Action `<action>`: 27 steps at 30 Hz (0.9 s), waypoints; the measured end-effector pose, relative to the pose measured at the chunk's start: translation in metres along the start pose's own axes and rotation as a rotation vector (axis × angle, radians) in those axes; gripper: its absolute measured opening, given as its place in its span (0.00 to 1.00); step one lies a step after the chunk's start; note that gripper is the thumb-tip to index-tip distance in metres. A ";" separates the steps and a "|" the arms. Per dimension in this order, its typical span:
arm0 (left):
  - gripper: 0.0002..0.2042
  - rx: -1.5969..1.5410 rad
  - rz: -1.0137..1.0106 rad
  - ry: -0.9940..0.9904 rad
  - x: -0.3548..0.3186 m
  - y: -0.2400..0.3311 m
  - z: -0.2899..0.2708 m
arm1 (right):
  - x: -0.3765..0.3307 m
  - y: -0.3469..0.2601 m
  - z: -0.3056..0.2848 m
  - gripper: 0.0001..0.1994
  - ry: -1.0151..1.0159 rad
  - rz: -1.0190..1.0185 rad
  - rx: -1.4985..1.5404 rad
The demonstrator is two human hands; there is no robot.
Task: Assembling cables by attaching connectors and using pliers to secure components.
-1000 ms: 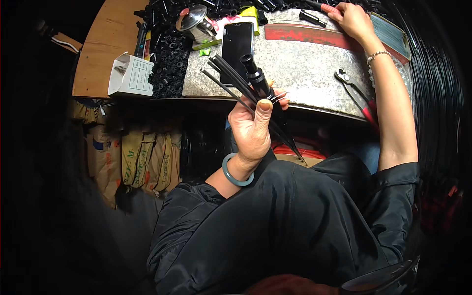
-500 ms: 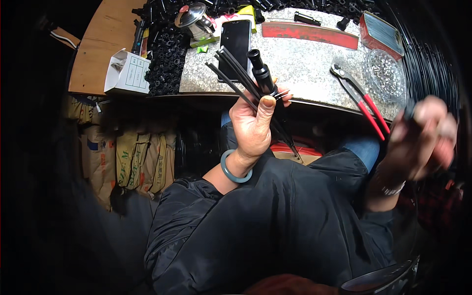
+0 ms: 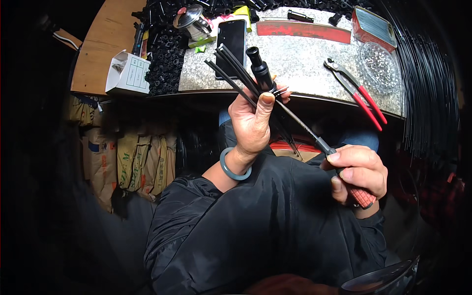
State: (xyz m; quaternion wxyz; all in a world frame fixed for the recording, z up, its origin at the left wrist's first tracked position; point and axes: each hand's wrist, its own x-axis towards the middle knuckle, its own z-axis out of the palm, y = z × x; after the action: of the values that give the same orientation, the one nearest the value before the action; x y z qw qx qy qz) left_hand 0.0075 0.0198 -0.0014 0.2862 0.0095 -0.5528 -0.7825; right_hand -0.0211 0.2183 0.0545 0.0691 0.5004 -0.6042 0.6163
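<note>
In front of the bench my left hand [image 3: 253, 123] is closed around a black stepped cylindrical fitting [image 3: 262, 71] and a bundle of thin black rods [image 3: 236, 69], which looks like part of an umbrella frame. The thumb presses on the fitting's lower part, where short metal wire ends stick out. At the lower right, my right hand [image 3: 361, 172] grips a screwdriver [image 3: 363, 196] by its red and black handle. Its slim shaft runs up and left to the fitting beside my left thumb. The tip's exact contact is hidden.
On the bench [image 3: 314, 59] lie red-handled pliers [image 3: 355, 93], a black phone [image 3: 231, 46] and a red strip [image 3: 304, 32]. A clear bowl of small metal parts [image 3: 377, 69] stands right, near hanging black rods [image 3: 430, 88]. A white box [image 3: 130, 73] sits left beside black parts [image 3: 167, 64].
My right hand has come from the far right, where it was blurred, to the lower middle right, bringing the screwdriver to the fitting. My left hand has barely moved.
</note>
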 end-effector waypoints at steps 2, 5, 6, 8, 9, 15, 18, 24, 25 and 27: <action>0.20 0.026 0.005 -0.022 0.000 0.000 -0.001 | 0.000 -0.001 0.000 0.11 0.001 0.017 -0.016; 0.20 0.029 0.011 -0.025 0.000 0.000 0.000 | -0.001 0.002 0.001 0.11 0.002 0.017 -0.054; 0.20 0.028 0.005 -0.023 0.000 0.001 0.000 | -0.001 0.003 0.001 0.11 0.002 0.017 -0.053; 0.20 0.028 -0.002 -0.020 0.000 0.000 0.000 | -0.002 0.004 0.001 0.12 -0.002 0.005 -0.031; 0.20 0.029 0.004 -0.017 0.001 0.000 -0.001 | -0.003 0.003 0.001 0.12 -0.002 0.005 -0.031; 0.18 0.004 0.007 0.001 0.001 0.001 0.001 | -0.004 0.002 0.004 0.11 0.047 0.048 -0.023; 0.16 -0.025 0.003 0.013 0.001 0.002 0.001 | -0.007 0.004 0.005 0.11 0.067 0.057 -0.009; 0.17 -0.029 -0.005 0.023 0.001 0.002 0.002 | 0.000 0.006 0.003 0.12 -0.089 -0.128 -0.171; 0.17 -0.033 -0.016 0.032 0.002 0.002 0.002 | -0.002 0.008 0.008 0.13 -0.075 -0.183 -0.220; 0.18 -0.028 -0.008 0.031 0.001 0.001 -0.001 | -0.001 0.009 0.013 0.13 -0.095 -0.219 -0.276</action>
State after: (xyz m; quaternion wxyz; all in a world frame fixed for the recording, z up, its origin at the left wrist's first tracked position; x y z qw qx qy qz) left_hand 0.0071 0.0178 -0.0006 0.2918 0.0200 -0.5374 -0.7910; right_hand -0.0199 0.2058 0.0445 0.1754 0.5776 -0.6274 0.4919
